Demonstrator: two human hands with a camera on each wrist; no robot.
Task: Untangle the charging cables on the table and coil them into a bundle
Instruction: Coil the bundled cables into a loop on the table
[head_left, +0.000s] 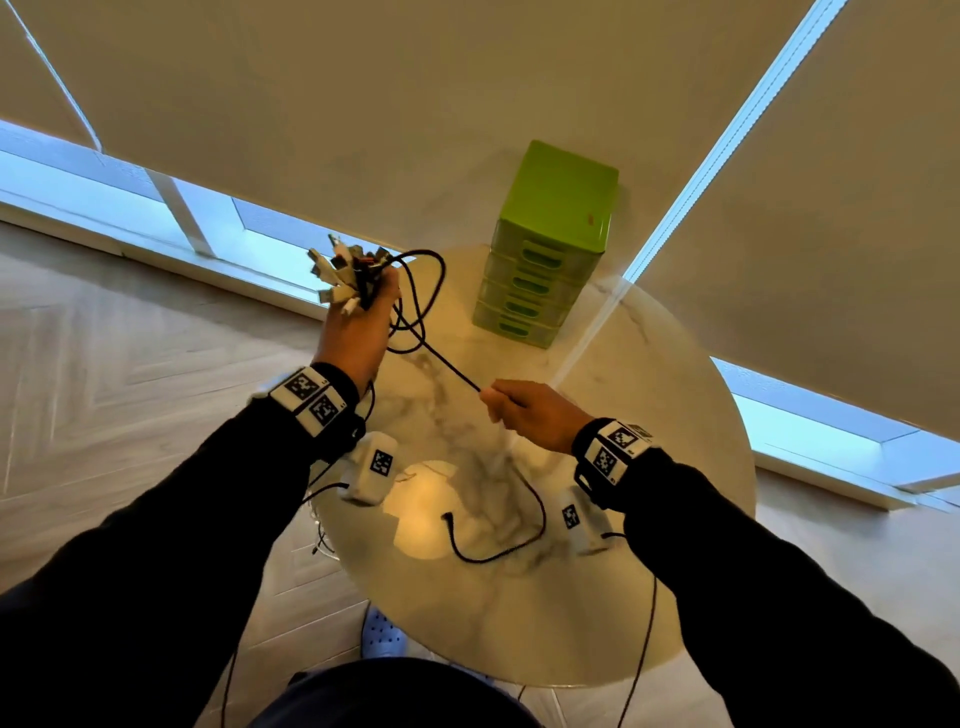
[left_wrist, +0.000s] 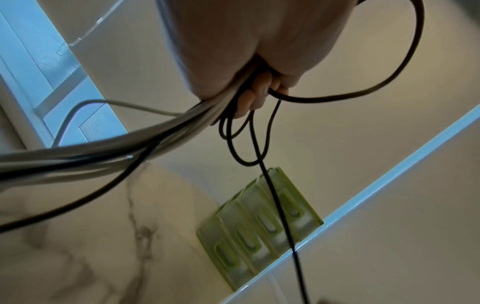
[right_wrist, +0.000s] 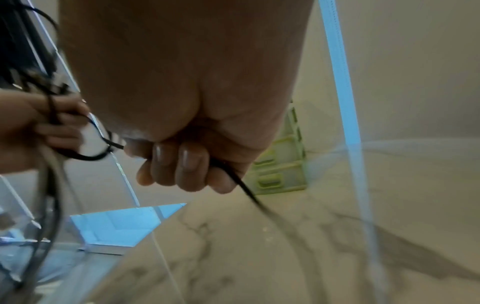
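Both hands grip cable: the left hand, raised over the table's far-left edge, is clenched around a bundle of charging cables whose white and dark plug ends fan upward and away from the fist, while the right hand is curled round one thin black cable lower down, over the middle of the table. One round white marble-patterned table carries everything. At its far edge stands one lime-green plastic drawer unit, upright, with four shut drawers stacked one above another; what they hold cannot be seen. The black cable runs in a taut diagonal line from the left fist, where it forms a couple of loose loops beside the fingers, down and to the right into the right fist; past that hand its tail drops to the tabletop and curves round to a free plug end lying on the marble. From the left wrist view, several pale and dark cables leave the bottom of the left fist together and sweep off to the side. Each wrist wears one white band with black square markers.
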